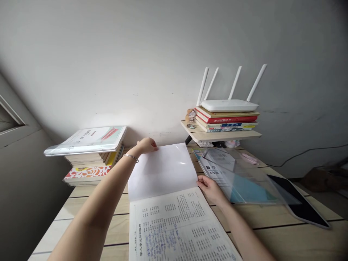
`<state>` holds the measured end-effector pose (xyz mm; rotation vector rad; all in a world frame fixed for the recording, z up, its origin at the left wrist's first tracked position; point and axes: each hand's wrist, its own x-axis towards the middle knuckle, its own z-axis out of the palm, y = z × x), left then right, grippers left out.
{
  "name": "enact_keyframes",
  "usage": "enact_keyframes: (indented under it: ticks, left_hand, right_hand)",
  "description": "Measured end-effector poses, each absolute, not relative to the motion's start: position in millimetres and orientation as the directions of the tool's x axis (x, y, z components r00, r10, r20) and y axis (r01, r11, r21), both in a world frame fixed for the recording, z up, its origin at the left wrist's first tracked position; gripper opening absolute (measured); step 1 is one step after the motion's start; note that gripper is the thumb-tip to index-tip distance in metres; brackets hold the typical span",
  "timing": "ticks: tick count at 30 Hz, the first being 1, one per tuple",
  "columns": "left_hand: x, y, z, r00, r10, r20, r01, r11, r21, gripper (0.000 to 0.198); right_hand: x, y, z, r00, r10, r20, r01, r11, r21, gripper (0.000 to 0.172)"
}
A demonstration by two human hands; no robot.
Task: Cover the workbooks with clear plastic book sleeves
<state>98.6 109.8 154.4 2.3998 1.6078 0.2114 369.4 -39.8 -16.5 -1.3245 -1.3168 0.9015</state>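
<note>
An open booklet with printed text and blue handwriting lies on the wooden table in front of me. Its white cover is flipped back away from me. My left hand, a silver bracelet on its wrist, rests curled on the cover's far left corner. My right hand pinches the right edge where cover and page meet.
A stack of books stands at the back left. A clear plastic sleeve over a blue booklet lies to the right, with a dark tablet beyond it. A small shelf holds books and a white router.
</note>
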Motion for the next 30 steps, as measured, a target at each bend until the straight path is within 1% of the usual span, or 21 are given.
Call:
enact_keyframes:
  ticks: [3,6,9,12,15,18,20,22,24,25,26,28,30]
  left_hand:
    - [100.9,108.0,159.7,0.389,0.92,0.047,0.892,-0.388,0.232,0.019]
    - [102.3,105.1,160.6,0.42,0.901,0.11,0.883,-0.434,0.182,0.015]
    - [103.2,101.7,154.3,0.442,0.88,0.174,0.874,-0.466,0.139,0.013]
    - [103.1,99.2,143.8,0.445,0.865,0.233,0.872,-0.478,0.107,0.014]
    - [102.2,98.0,134.4,0.445,0.85,0.284,0.87,-0.485,0.087,0.015]
    - [101.4,96.1,129.7,0.459,0.822,0.337,0.86,-0.506,0.066,0.017]
    - [101.2,93.9,129.4,0.473,0.799,0.371,0.849,-0.526,0.049,0.017]
    - [101.2,91.2,130.9,0.484,0.78,0.397,0.84,-0.541,0.037,0.017]
    - [101.3,87.6,133.6,0.488,0.767,0.417,0.835,-0.549,0.031,0.016]
    - [101.2,85.1,135.1,0.487,0.762,0.426,0.835,-0.55,0.03,0.016]
    - [101.0,81.7,136.4,0.485,0.759,0.435,0.835,-0.55,0.028,0.015]
    - [99.7,71.2,137.7,0.48,0.751,0.454,0.837,-0.547,0.02,0.015]
    - [95.9,55.4,134.9,0.464,0.719,0.518,0.837,-0.546,0.008,0.02]
  right_hand:
    - [367.4,-43.2,-12.0,0.196,0.975,0.106,0.233,0.058,-0.971,0.031]
    - [364.9,-64.0,-8.5,0.32,0.946,0.059,0.36,-0.064,-0.931,0.04]
    - [362.0,-103.2,-11.4,0.308,0.951,0.04,0.535,-0.138,-0.834,0.045]
    - [358.6,-144.9,-19.4,0.29,0.957,-0.002,0.63,-0.193,-0.752,0.05]
    - [356.7,-168.2,-22.3,0.261,0.965,0.031,0.686,-0.163,-0.709,0.047]
    - [357.8,-156.7,-9.6,0.232,0.963,0.14,0.696,-0.064,-0.716,0.046]
    - [359.4,-127.5,6.2,0.248,0.943,0.221,0.652,0.007,-0.758,0.052]
    - [360.1,-86.3,23.1,0.292,0.925,0.242,0.555,0.042,-0.831,0.059]
    - [358.5,-42.6,36.5,0.361,0.918,0.163,0.393,0.009,-0.92,0.066]
    - [356.8,-23.0,41.1,0.383,0.917,0.106,0.296,-0.014,-0.955,0.066]
    - [354.6,-6.1,44.0,0.361,0.932,0.026,0.184,-0.044,-0.982,0.062]
    - [349.5,18.1,45.3,0.242,0.967,-0.079,0.012,-0.084,-0.996,0.048]
    - [345.1,30.2,42.2,0.146,0.983,-0.114,-0.071,-0.105,-0.992,0.034]
